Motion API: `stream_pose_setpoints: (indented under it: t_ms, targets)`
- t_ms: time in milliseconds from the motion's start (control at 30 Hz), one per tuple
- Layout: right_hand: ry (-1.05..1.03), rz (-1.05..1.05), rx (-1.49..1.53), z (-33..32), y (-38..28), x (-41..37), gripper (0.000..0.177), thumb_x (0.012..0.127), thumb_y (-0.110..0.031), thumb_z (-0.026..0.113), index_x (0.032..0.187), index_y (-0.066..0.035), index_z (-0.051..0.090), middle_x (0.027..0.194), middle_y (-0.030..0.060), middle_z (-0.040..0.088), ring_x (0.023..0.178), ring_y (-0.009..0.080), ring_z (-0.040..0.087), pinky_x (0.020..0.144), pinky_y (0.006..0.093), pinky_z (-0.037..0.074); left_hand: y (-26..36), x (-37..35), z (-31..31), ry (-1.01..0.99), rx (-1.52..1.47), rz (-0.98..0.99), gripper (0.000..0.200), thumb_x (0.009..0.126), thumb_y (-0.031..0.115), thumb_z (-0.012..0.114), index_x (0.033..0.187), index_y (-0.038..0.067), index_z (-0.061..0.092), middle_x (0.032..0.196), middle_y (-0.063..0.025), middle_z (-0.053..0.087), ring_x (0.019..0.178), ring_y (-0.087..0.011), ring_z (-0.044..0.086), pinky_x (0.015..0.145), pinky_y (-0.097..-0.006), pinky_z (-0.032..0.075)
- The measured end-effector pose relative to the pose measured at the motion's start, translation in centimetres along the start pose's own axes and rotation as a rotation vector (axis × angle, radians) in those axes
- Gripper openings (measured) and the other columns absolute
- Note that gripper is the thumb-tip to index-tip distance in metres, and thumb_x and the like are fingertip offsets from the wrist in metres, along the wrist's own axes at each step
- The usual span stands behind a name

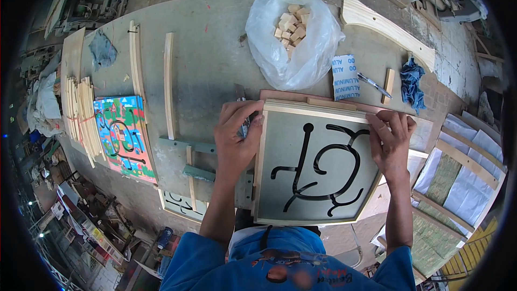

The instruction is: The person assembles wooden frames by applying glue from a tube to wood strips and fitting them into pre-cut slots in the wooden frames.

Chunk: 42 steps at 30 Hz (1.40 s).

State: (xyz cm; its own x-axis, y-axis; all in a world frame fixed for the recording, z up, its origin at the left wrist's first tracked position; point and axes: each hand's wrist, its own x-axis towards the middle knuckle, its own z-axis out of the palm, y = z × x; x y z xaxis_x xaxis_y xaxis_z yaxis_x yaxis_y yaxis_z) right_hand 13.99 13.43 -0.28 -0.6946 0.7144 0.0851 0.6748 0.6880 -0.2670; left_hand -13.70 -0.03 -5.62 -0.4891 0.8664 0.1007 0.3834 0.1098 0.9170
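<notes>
A square grey-green panel [283,151] with black curved grooves and a light wooden frame lies at the table's near edge, in front of my body. At its far left corner is my left hand [237,126], fingers bent and pressed against the frame. My right hand [390,137] pinches the far right corner, with its fingers curled over the edge. Along the far side of the frame lie wooden strips [315,109], including a short piece on top. A dark metal tool [243,124] is partly hidden behind my left hand.
Beyond the panel stands a plastic bag [293,37] of wooden blocks. Sandpaper [346,78], a pen [375,85] and a blue cloth [412,85] lie to its right. On the left are a colourful board [123,134], a stick bundle [81,113] and long strips [169,86].
</notes>
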Motion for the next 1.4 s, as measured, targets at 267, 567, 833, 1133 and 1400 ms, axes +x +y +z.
stream_pose_setpoints:
  t_ms: [267,567,833,1133,1400]
  targets:
    - [-0.016,0.018,0.022,0.6,0.2,-0.4,0.039,0.067,0.001,0.068,0.104,-0.01,0.067,0.098,0.0044,0.057,0.092,0.0217,0.053,0.085,0.0396,0.032,-0.2,-0.2,0.2,-0.027,0.002,-0.03,0.021,0.079,-0.004,0.061,0.099,0.001,0.069,0.099,-0.01,0.065,0.09,-0.0182,0.061,0.081,-0.0289,0.047]
    - [0.231,0.55,0.778,-1.7,5.4,-1.5,0.029,0.087,-0.005,0.042,0.105,0.004,0.063,0.096,0.0094,0.064,0.092,0.018,0.056,0.087,0.0302,0.044,-0.3,-0.3,0.6,0.014,-0.022,-0.053,0.018,0.084,0.004,0.062,0.1,0.0,0.067,0.095,-0.0118,0.065,0.087,-0.0214,0.06,0.077,-0.0313,0.047]
    - [0.077,0.639,0.933,0.4,8.7,-4.7,0.023,0.093,-0.007,0.05,0.107,0.001,0.066,0.107,0.0083,0.062,0.099,0.0173,0.055,0.092,0.0294,0.042,-0.3,-0.3,1.2,-0.058,0.087,-0.057,0.024,0.091,0.007,0.053,0.11,-0.003,0.065,0.101,-0.009,0.062,0.093,-0.016,0.058,0.082,-0.0272,0.045]
    - [-0.147,0.666,0.949,1.4,12.7,-2.3,0.024,0.091,-0.008,0.054,0.109,0.002,0.066,0.083,0.0058,0.066,0.075,0.0124,0.058,0.071,0.0274,0.048,-2.3,2.8,-0.7,0.055,0.002,-0.455,0.027,0.097,0.017,0.051,0.108,-0.003,0.066,0.093,-0.0076,0.068,0.079,-0.0125,0.058,0.074,-0.0262,0.045]
    - [-0.468,0.394,0.551,2.6,13.1,0.6,0.033,0.082,-0.007,0.066,0.115,-0.004,0.066,0.089,0.0136,0.071,0.076,0.0215,0.068,0.072,0.0312,0.052,-2.9,5.3,-0.1,-0.259,-0.034,-0.611,0.025,0.093,0.014,0.057,0.11,-0.002,0.066,0.094,-0.0059,0.069,0.082,-0.0107,0.059,0.078,-0.025,0.046]
